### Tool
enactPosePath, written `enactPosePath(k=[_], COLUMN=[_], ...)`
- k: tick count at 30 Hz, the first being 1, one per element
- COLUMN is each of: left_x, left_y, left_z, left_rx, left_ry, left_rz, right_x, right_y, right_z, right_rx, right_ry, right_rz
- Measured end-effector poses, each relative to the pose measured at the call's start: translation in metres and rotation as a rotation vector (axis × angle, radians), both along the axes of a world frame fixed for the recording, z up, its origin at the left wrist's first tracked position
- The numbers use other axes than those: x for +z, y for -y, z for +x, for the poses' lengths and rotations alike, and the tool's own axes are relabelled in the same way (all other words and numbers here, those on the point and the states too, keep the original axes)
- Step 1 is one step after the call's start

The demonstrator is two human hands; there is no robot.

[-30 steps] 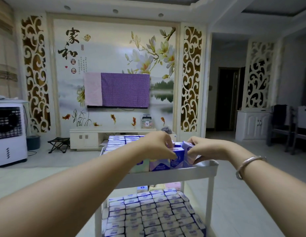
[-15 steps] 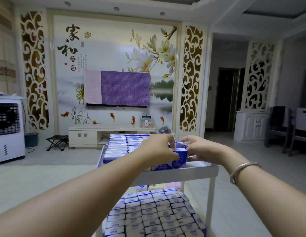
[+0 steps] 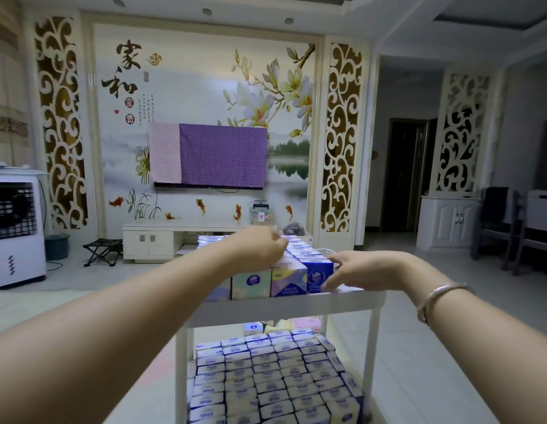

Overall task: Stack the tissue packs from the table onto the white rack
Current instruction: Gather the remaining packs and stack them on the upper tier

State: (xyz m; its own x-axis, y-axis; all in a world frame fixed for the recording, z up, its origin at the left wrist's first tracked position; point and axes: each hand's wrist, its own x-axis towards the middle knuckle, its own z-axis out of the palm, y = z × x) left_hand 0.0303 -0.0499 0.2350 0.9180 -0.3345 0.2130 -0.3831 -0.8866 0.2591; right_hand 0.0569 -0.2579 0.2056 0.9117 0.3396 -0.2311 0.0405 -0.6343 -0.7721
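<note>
The right hand has its fingers stretched out nearly straight, fingertips pressed against the right side of a blue tissue pack that stands at the front right of the white rack's top shelf; they touch it without wrapping round it. A bracelet circles that wrist. The left hand lies over the tops of the packs just left of the blue one, knuckles up and fingers bent downward; whether it actually pinches a pack cannot be told, since the fingertips are hidden behind the hand. Beside the blue pack stand a purple-and-yellow pack and a pale green pack, touching in 1 front row. Further rows fill the shelf behind. The lower shelf is packed with many more tissue packs
</note>
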Motion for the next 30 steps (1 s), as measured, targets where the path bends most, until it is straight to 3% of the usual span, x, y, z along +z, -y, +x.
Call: enactPosePath(k=[4,11,16,18,24,30], left_x=[-0.012,-0.012,-0.012,-0.017,-0.058,-0.115], left_y=[-0.010,-0.013,-0.042,-0.061,-0.123,-0.178], left_z=[0.001,0.000,-0.027,-0.042,-0.077,-0.060], left_rx=[-0.003,0.009,0.035,0.054,0.085,0.242], left_ry=[-0.088,0.030,0.236,0.343,0.488,0.311], left_rz=[0.091,-0.026,-0.168,-0.247,-0.578,-0.624], right_x=[-0.007,-0.004,-0.012,-0.022,-0.065,-0.130], right_y=[-0.019,-0.019,-0.034,-0.047,-0.098,-0.140], right_z=[-0.001,-0.019,-0.067,-0.088,-0.130,-0.083], right_rx=[-0.046,-0.173,-0.342,-0.309,-0.166,-0.136], right_ry=[0.139,0.202,0.823,0.928,0.836,0.635], right_rz=[-0.147,-0.079,0.135,0.141,-0.002,-0.182])
